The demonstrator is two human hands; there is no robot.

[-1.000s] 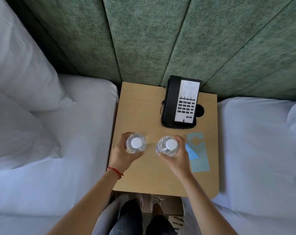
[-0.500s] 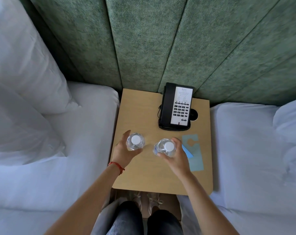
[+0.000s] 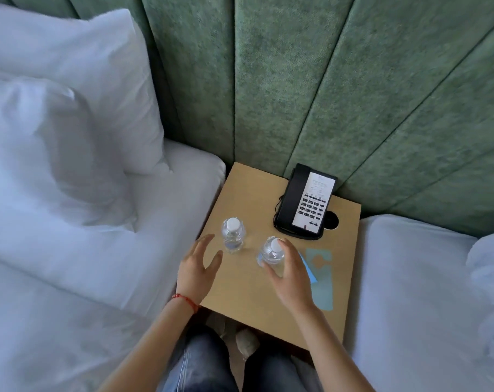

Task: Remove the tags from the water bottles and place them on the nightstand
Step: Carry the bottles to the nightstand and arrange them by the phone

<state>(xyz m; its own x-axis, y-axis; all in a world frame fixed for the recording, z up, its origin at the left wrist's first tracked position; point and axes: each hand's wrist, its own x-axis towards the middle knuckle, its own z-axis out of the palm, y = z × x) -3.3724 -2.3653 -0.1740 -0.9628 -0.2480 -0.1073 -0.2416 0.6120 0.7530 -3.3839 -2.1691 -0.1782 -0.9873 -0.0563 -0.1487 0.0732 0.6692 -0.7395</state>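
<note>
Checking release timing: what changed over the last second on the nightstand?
The left hand let go of the left clear plastic water bottle with a white cap, opened and pulled back toward the person; that bottle stands alone. The right hand still holds the right clear water bottle. Black desk phone, teal paper tags and wooden nightstand unchanged.

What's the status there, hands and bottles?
Left hand open, off left bottle. Right hand grips right bottle. Both on nightstand. Nothing blocking.

2 bare forearms, no sleeves. Thin red string bracelet [image 3: 186,301] on left wrist. Blue jeans [image 3: 200,363]; pale shoes [image 3: 246,342].
</note>
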